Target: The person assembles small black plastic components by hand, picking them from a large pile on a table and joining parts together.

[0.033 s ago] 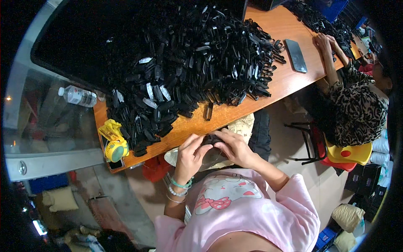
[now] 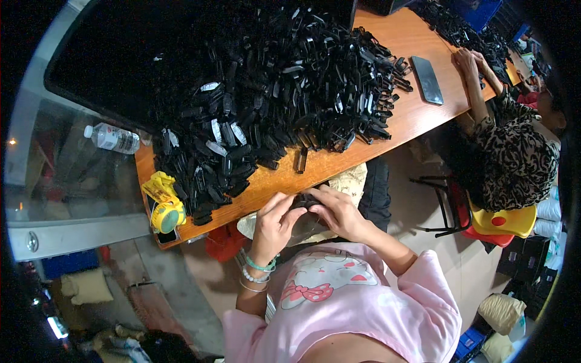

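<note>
My left hand and my right hand meet just off the near edge of the wooden table. Together they pinch a small black plastic part between the fingertips. Green and white bead bracelets circle my left wrist. A huge heap of similar black plastic parts covers most of the table beyond my hands. One lone black piece lies apart from the heap, just above my hands.
A yellow tool sits at the table's left corner, and a water bottle lies on a glass surface to the left. A dark phone rests at the right. A co-worker in a patterned top sits there on a yellow stool.
</note>
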Demonstrator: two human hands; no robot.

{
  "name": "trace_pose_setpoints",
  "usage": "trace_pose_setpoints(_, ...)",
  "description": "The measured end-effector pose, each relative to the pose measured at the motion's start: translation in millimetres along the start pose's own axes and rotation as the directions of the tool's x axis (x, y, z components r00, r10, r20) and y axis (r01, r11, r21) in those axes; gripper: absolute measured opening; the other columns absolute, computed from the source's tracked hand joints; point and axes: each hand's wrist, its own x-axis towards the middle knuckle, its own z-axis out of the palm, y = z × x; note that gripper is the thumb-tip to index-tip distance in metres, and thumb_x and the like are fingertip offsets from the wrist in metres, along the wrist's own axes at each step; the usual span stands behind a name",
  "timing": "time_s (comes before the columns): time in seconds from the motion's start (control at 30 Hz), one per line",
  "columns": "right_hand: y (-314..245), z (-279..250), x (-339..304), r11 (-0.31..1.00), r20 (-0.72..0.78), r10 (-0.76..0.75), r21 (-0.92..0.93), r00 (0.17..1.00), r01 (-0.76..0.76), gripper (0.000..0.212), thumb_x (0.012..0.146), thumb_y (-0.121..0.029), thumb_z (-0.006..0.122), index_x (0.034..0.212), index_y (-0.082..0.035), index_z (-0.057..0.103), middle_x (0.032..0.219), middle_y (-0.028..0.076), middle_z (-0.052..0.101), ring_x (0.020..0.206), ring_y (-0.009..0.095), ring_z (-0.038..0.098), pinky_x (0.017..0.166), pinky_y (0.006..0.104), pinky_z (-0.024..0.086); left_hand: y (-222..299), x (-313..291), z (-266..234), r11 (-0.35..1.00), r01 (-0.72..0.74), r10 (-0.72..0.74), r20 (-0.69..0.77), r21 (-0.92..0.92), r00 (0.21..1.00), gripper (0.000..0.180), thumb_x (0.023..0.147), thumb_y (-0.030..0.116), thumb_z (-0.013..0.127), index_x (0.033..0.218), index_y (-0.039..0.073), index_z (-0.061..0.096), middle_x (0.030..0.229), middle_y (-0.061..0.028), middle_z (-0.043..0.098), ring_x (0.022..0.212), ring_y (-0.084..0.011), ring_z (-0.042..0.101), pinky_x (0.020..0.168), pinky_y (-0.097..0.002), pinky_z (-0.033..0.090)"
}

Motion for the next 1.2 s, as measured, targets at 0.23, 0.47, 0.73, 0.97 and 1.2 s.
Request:
trace_pose_setpoints(0.23, 5, 6, -7, 0.983, -0.022, -0.084, -0.164, 0.996, 0.079, 0.034, 0.079, -0.002, 0.061, 0.11, 0.006, 0.051, 0.081, 0.018, 0.053, 0.071, 0.034, 0.054, 0.062, 0.0401, 0.044, 7, 9, -6, 0.992, -0.071, 0.062, 0.088, 0.1, 0.994, 0.019, 0.08, 0.004, 0.064, 0.091, -0.01, 0.057, 0.074, -0.016, 0.052, 0.063, -0.0284, 0.054, 0.056, -0.0328, 0.043)
trace_pose_setpoints(0.47, 1, 9, -2, 0.969, -0.103, -0.046, -0.245, 0.994, 0.019, 0.036, 0.078, -0.007, 0.064, 0.111, 0.002, 0.055, 0.088, 0.015, 0.054, 0.075, 0.03, 0.056, 0.067, 0.0348, 0.047, -8, 1, 31, 0.996, 0.008, -0.02, -0.123, -0.091, 0.992, 0.015, 0.086, 0.003, 0.057, 0.097, -0.009, 0.058, 0.078, -0.0084, 0.056, 0.063, -0.0131, 0.056, 0.05, -0.0225, 0.04)
trace_pose_setpoints(0.73, 21, 23, 2, 0.998, -0.371, -0.061, -0.035, 0.926, 0.052, 0.016, 0.08, -0.006, 0.064, 0.091, 0.001, 0.055, 0.078, 0.014, 0.053, 0.069, 0.028, 0.054, 0.062, 0.0321, 0.043, -14, -16, 27, 0.388, 0.384, -0.475, 0.175, -0.838, 0.862, 0.027, 0.09, 0.004, 0.049, 0.114, -0.004, 0.056, 0.062, 0.0003, 0.052, 0.048, -0.0036, 0.046, 0.041, -0.0163, 0.032)
trace_pose_setpoints(0.97, 38, 23, 27, 0.998, -0.2, -0.059, -0.044, 0.978, 0.051, 0.017, 0.083, -0.013, 0.062, 0.091, 0.0, 0.054, 0.08, 0.014, 0.054, 0.071, 0.031, 0.055, 0.062, 0.0377, 0.044, -35, 13, 19, 0.104, 0.231, -0.796, 0.058, -0.967, 0.602, 0.035, 0.093, 0.036, 0.05, 0.084, 0.003, 0.057, 0.058, 0.0027, 0.044, 0.049, -0.0073, 0.043, 0.044, -0.0229, 0.035)
trace_pose_setpoints(1.2, 63, 21, 42, 0.689, -0.063, -0.119, -0.724, 0.991, 0.037, 0.022, 0.075, -0.007, 0.052, 0.096, -0.004, 0.056, 0.11, 0.013, 0.049, 0.099, 0.03, 0.047, 0.082, 0.038, 0.038, -78, 34, 0, 0.951, 0.143, -0.067, -0.27, 0.274, 0.961, 0.007, 0.085, 0.01, 0.057, 0.089, 0.005, 0.058, 0.07, -0.0096, 0.057, 0.06, -0.0237, 0.057, 0.055, -0.0338, 0.046)
